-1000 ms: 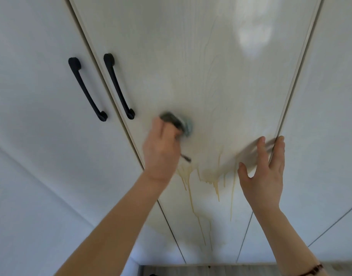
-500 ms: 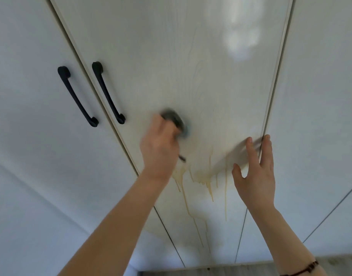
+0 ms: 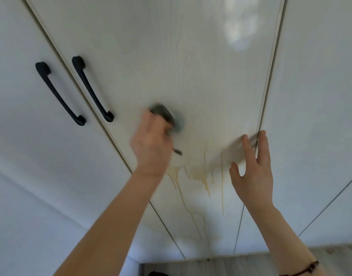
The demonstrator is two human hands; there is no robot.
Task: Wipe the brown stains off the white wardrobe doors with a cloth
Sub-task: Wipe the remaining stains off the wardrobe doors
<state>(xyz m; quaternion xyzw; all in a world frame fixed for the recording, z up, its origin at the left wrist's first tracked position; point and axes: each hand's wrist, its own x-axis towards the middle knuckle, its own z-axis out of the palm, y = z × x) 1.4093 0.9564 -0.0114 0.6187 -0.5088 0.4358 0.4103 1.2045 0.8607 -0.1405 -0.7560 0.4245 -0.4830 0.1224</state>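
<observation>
Left hand (image 3: 151, 148) clenched and blurred, right hand (image 3: 252, 176) flat — fingers (image 3: 248, 150) spread, both arms raised

Glossy woodgrain door (image 3: 161, 56), matt blk handles (image 3: 91, 90)

View: a single head-worn wide-angle camera.
Facing: forward and down along the white wardrobe doors (image 3: 191, 76), so their seams splay outward.
Nearness: close, within arm's reach of the doors.
Lower edge: a floor strip (image 3: 220, 265).
Overlap: none, one view only.

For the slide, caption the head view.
Left hand rubs a grey cloth on the stained white door; open right hand braces beside brown drips.
</observation>
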